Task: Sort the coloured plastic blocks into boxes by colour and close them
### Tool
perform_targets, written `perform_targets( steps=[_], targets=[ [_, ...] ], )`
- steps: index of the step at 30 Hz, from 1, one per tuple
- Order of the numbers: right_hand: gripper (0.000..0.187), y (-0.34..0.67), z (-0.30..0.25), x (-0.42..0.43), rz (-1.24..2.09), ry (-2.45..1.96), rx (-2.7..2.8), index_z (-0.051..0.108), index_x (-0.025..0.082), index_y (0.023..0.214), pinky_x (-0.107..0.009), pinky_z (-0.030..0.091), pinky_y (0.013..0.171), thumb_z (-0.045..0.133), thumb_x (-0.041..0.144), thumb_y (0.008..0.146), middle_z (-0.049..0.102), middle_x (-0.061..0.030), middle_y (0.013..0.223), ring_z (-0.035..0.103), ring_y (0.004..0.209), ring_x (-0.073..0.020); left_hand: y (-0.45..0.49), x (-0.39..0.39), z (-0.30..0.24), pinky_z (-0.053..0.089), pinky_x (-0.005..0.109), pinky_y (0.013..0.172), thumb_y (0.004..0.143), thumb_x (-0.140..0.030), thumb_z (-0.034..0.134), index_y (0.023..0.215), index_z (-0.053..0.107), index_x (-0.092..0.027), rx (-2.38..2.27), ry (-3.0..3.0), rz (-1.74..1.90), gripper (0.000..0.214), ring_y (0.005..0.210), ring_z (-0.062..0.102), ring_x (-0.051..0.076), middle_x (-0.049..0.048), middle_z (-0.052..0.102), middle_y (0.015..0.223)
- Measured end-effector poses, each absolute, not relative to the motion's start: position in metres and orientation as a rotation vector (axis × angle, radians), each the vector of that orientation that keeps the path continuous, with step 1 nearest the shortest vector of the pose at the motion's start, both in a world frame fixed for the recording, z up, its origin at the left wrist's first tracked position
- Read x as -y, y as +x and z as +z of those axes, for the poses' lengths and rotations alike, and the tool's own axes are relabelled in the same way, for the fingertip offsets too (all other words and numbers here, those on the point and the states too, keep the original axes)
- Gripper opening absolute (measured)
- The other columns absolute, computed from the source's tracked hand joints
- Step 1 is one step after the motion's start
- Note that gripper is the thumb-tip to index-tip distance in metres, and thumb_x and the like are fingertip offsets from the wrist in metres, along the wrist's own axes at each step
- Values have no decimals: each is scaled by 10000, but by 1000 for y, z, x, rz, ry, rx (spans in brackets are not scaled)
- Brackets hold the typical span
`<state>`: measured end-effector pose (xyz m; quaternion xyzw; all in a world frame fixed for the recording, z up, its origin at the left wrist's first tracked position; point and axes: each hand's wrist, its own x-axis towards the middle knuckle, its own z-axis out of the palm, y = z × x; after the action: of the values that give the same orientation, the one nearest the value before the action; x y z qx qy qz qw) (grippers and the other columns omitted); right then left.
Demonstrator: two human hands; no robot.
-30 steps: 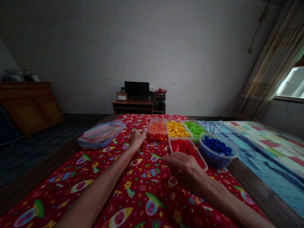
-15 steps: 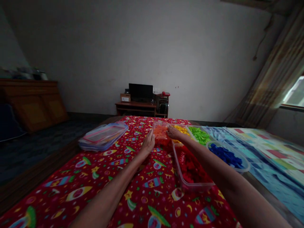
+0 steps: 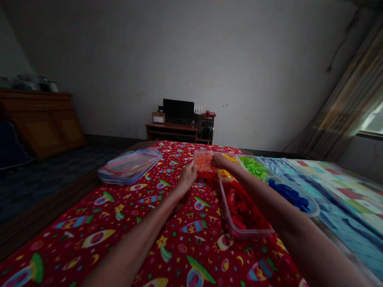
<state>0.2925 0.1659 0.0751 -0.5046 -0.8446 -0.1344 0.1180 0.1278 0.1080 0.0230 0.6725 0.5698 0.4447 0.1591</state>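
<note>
The clear tub of orange bricks (image 3: 204, 162) sits upper centre of the frame, its long axis running away from the person, between both hands. The right hand (image 3: 223, 161) is nearer, its fingers (image 3: 216, 159) together across the tub's right edge. The left hand (image 3: 188, 178) is at the near left corner, fingers together; whether either hand grips, I cannot tell
</note>
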Motion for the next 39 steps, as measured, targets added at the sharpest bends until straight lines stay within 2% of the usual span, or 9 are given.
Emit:
perform_targets(
  steps=[6, 10, 15, 21, 26, 28, 33, 36, 39],
  targets=[
    [191, 294, 75, -170, -353, -1594, 2625, 688, 56, 782, -241, 409, 693, 497, 60, 778, 690, -199, 876, 617, 779, -186, 128, -105, 26, 471, 300, 824, 879, -195, 401, 1311, 520, -114, -1636, 1949, 1236, 455, 917, 659, 250, 126, 716, 989],
    [208, 296, 78, -167, -342, -1648, 2615, 685, 62, 833, -249, 407, 692, 482, 63, 787, 681, -191, 895, 610, 800, -198, 127, -105, 26, 465, 314, 878, 892, -200, 372, 1344, 473, -113, -1671, 1986, 1189, 471, 996, 639, 240, 128, 690, 1091],
    [311, 303, 81, -162, -327, -1676, 2476, 636, 30, 1022, -250, 405, 718, 407, 55, 812, 655, -193, 991, 587, 873, -199, 127, -107, 24, 429, 363, 968, 908, -226, 352, 1355, 444, -76, -1719, 1946, 1208, 481, 1116, 584, 254, 166, 606, 1239],
    [335, 308, 81, -164, -217, -1737, 2340, 686, 9, 931, -244, 402, 644, 422, 35, 727, 683, -198, 881, 593, 733, -181, 126, -108, 23, 463, 340, 913, 905, -226, 354, 1339, 475, -97, -1708, 1958, 1201, 468, 1048, 622, 258, 148, 669, 1130],
    [429, 307, 83, -163, -130, -1657, 2265, 679, 62, 1061, -209, 403, 630, 407, 54, 729, 702, -161, 949, 589, 729, -149, 126, -108, 23, 480, 322, 869, 901, -210, 368, 1357, 454, -105, -1721, 1975, 1202, 476, 1002, 644, 249, 134, 696, 1073],
    [413, 306, 84, -164, -75, -1634, 2220, 697, 82, 1019, -195, 390, 602, 413, 58, 721, 710, -127, 898, 573, 690, -133, 125, -108, 23, 479, 324, 872, 906, -228, 365, 1361, 448, -100, -1731, 1959, 1207, 480, 1015, 640, 254, 141, 686, 1100],
    [272, 303, 83, -160, -18, -1672, 2177, 713, 40, 732, -195, 305, 503, 446, 46, 679, 639, -76, 635, 496, 540, -100, 124, -109, 21, 429, 339, 964, 903, -240, 380, 1330, 486, -97, -1663, 1931, 1257, 462, 1139, 575, 253, 143, 606, 1245],
    [287, 304, 81, -154, -10, -1652, 2162, 721, 60, 746, -192, 330, 524, 441, 60, 687, 631, -60, 625, 520, 559, -110, 124, -111, 20, 405, 355, 999, 894, -234, 411, 1312, 505, -90, -1623, 1876, 1300, 452, 1171, 553, 257, 154, 596, 1254],
    [353, 307, 81, -151, 82, -1540, 2064, 737, 107, 866, -205, 412, 615, 430, 85, 693, 692, -60, 739, 597, 678, -152, 125, -113, 21, 417, 367, 994, 855, -191, 474, 1281, 543, -107, -1558, 1741, 1411, 439, 1144, 573, 265, 154, 639, 1191]
  ],
)
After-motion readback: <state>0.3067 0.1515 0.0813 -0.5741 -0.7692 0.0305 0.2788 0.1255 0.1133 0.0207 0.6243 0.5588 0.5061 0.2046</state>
